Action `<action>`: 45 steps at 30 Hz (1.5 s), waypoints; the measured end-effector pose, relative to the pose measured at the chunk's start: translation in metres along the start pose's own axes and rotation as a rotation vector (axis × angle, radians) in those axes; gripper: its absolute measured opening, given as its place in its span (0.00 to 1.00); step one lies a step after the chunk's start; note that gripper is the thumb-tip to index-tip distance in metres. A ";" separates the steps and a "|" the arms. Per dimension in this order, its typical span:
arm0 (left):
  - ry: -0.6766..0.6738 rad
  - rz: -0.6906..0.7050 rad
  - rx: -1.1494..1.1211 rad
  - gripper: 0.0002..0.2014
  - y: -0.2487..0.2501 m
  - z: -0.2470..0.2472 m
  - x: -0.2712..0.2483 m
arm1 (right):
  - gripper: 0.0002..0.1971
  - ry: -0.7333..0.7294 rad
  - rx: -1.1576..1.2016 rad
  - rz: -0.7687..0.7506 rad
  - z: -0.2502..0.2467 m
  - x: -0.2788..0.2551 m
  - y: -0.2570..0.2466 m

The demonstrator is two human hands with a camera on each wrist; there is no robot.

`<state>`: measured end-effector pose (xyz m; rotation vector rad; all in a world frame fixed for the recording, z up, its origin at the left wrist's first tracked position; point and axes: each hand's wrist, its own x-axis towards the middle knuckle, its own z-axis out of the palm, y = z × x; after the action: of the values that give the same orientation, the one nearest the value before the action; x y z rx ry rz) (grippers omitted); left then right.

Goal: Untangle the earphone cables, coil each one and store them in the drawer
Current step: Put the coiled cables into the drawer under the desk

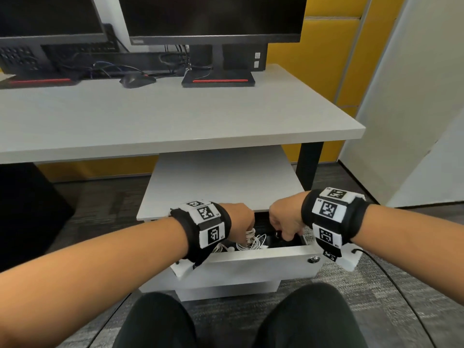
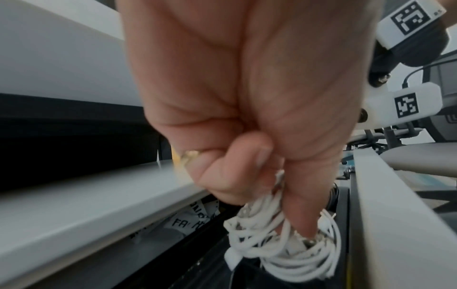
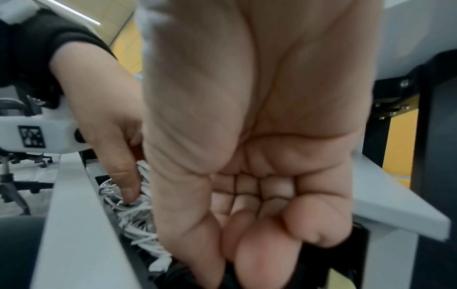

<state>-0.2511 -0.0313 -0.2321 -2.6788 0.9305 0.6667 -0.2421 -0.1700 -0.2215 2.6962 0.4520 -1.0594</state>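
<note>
A white pedestal's drawer [image 1: 251, 262] stands pulled out below the desk. My left hand [image 1: 247, 232] hangs over its left half and pinches a coiled bundle of white earphone cable [image 1: 251, 237]. In the left wrist view the thumb and fingers [image 2: 247, 176] grip the coil [image 2: 284, 250], which dangles just inside the drawer. More white cable [image 1: 221, 247] lies in the drawer beneath it. My right hand [image 1: 286, 232] reaches into the right half with its fingers [image 3: 259, 230] curled over something dark. Whether it holds that is hidden.
The pedestal top [image 1: 221, 182] overhangs the back of the drawer, and the grey desk [image 1: 175, 121] with monitors and a mouse [image 1: 136, 80] sits above. A lock [image 1: 313, 259] is on the drawer front. Printed paper slips [image 2: 188, 221] lie inside. My knees [image 1: 155, 322] are just below.
</note>
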 end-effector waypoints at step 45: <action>-0.154 -0.013 0.240 0.18 -0.016 0.023 -0.002 | 0.07 -0.084 0.078 0.030 0.012 0.009 0.003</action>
<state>-0.2508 -0.0098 -0.2501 -2.3854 0.8901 0.6986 -0.2419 -0.1749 -0.2362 2.7040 0.3619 -1.2004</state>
